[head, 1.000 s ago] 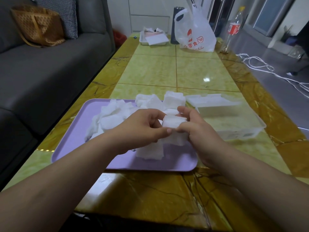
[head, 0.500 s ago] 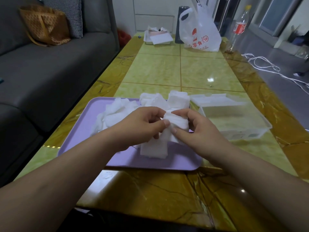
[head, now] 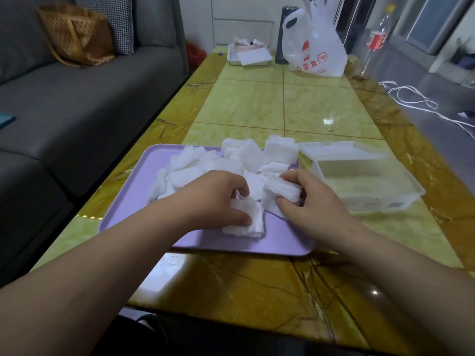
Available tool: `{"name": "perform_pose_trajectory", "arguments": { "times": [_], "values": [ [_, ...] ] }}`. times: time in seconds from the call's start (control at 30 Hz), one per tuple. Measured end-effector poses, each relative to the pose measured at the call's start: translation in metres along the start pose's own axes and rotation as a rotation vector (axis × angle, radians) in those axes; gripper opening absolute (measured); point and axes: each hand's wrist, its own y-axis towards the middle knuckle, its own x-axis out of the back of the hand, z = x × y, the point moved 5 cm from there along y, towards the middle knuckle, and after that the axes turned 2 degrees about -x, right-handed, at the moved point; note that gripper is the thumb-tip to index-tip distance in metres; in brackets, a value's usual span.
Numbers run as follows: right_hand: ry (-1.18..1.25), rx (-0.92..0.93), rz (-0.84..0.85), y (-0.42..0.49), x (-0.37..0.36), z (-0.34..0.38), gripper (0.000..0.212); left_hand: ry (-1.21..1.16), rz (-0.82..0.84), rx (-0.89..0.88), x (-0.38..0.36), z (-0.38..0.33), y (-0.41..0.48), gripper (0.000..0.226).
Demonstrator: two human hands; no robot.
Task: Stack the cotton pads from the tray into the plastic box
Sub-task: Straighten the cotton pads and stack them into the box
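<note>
A lilac tray [head: 133, 201] lies on the table in front of me with a loose heap of white square cotton pads [head: 231, 160] on it. My right hand [head: 313, 201] grips a small stack of pads [head: 281, 191] between thumb and fingers above the tray's right side. My left hand [head: 216, 199] is lowered to the tray and pinches a few more pads [head: 249, 222] lying there. The clear plastic box [head: 365, 186] stands just right of the tray with its lid open at the back; it looks empty.
The yellow-green tiled table [head: 282, 106] runs away from me. At its far end are a white plastic bag [head: 316, 47], a dark cylinder [head: 282, 34], a white tray of papers [head: 249, 55] and a bottle [head: 375, 39]. A grey sofa [head: 77, 93] lines the left; white cable [head: 411, 98] lies on the floor at right.
My hands have parted. The left hand dropped from the stack down onto pads on the tray, while the right hand keeps the stack and has shifted slightly right.
</note>
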Motion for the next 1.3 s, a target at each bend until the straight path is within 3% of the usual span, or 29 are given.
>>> {"name": "perform_pose_trajectory", "arguments": {
  "times": [0.23,0.33,0.5,0.7,0.9,1.3],
  "values": [
    [0.035,-0.016,-0.030,0.001,0.003,0.001,0.032,-0.124,-0.012,0.040,0.012,0.006,-0.003,0.042],
    [0.128,-0.040,-0.084,0.000,0.008,0.003,0.032,-0.225,-0.066,0.044,0.023,0.009,-0.004,0.026],
    [0.300,-0.053,-0.142,-0.001,0.014,0.008,0.028,-0.538,-0.107,0.015,0.027,0.004,-0.006,0.020],
    [0.550,-0.138,-0.068,0.003,0.011,0.003,0.036,-0.925,0.017,0.006,0.009,-0.017,-0.002,0.021],
    [0.711,-0.104,0.087,0.003,0.006,0.009,0.041,-0.951,-0.159,0.048,-0.002,-0.027,0.006,0.016],
    [0.687,-0.137,0.027,0.008,0.005,0.004,0.035,-0.860,-0.230,0.105,-0.006,-0.022,0.012,0.016]
  ]
}}
